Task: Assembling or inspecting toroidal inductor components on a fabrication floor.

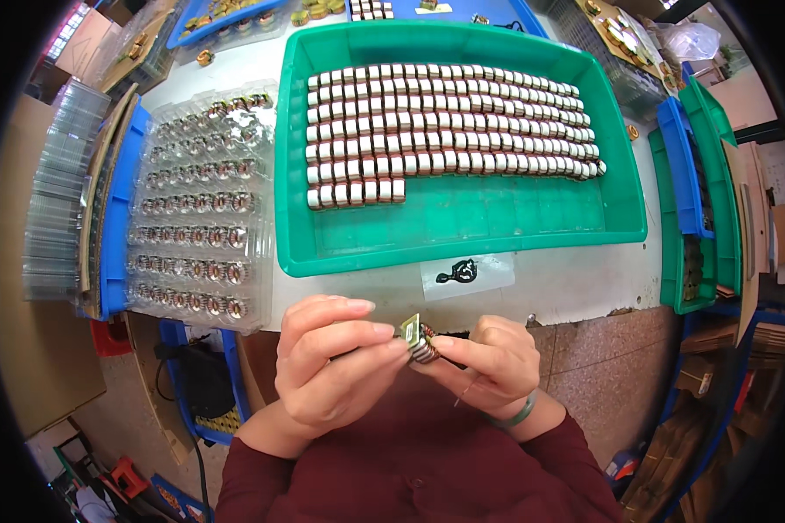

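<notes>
Between my two hands, just off the near table edge, is a small wire-wound coil [426, 353] with a yellow-green plate on one face. My left hand [331, 366] pinches its left side with thumb and fingers, the other fingers loosely bent. From the other side my right hand [494, 362] grips the coil with thumb and fingertips. A thin wire seems to hang below the right fingers. Beyond the hands stands a green bin [462, 257] holding rows of white-topped parts [453, 122]; the nearest row is short and lies at the left.
Left of the bin, a clear blister tray [262, 218] carries rows of coils. A black tool or cord on a white sheet [497, 272] lies at the front edge. Stacked clear trays [57, 200] rise far left; blue and green crates [685, 174] stand right.
</notes>
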Available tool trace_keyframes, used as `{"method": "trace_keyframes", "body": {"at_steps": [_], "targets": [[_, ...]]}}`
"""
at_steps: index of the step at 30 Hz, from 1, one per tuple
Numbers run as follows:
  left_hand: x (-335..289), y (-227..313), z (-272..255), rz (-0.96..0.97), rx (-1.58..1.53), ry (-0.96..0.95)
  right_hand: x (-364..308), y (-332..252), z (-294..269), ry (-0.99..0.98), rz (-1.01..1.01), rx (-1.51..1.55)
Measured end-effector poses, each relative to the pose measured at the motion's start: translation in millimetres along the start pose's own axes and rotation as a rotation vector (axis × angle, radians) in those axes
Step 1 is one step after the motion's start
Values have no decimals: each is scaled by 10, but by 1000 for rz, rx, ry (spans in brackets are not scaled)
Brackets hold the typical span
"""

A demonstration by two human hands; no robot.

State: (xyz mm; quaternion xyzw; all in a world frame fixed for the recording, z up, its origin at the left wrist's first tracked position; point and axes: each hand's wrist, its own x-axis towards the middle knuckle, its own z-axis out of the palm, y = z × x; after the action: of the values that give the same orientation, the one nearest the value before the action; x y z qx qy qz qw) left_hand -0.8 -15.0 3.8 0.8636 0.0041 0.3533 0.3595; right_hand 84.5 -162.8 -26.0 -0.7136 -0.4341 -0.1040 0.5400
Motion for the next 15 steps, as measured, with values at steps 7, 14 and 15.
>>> {"method": "trace_keyframes", "body": {"at_steps": [7, 14, 15], "targets": [[226, -117, 41, 17, 155, 124, 45, -36, 29, 63, -20, -82], [870, -883, -605, 108, 629, 348, -315, 301, -258, 275, 253, -145], [943, -981, -758, 90, 668, 342, -379, 368, -307, 298, 345, -201]]}}
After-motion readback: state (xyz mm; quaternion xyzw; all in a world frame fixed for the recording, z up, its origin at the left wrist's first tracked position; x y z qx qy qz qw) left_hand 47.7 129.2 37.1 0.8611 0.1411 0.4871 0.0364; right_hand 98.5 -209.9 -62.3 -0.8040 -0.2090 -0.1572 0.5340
